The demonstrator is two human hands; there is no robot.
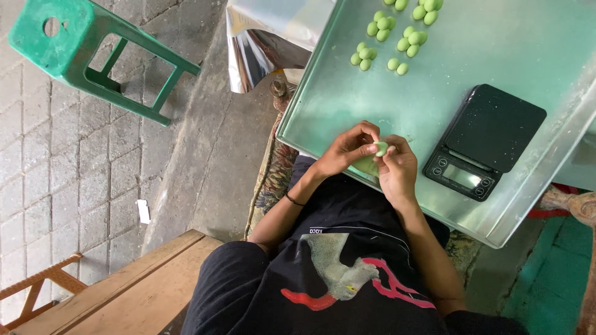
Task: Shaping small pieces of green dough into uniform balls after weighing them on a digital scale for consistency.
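Observation:
My left hand [343,151] and my right hand [397,169] meet over the near edge of a large metal tray [323,124]. Between their fingertips sits a small pale green dough piece [381,147], pinched from both sides. A larger lump of green dough [367,165] lies under it, against my right palm. Several small green dough balls [391,34] lie in clusters at the far end of the tray. A black digital scale [490,139] stands on the tray just right of my hands.
A green plastic stool [93,49] stands on the brick paving at the upper left. A wooden bench [124,291] is at the lower left. Crumpled silver foil [254,49] hangs beside the tray's far left corner. A patterned mat [273,177] lies under my legs.

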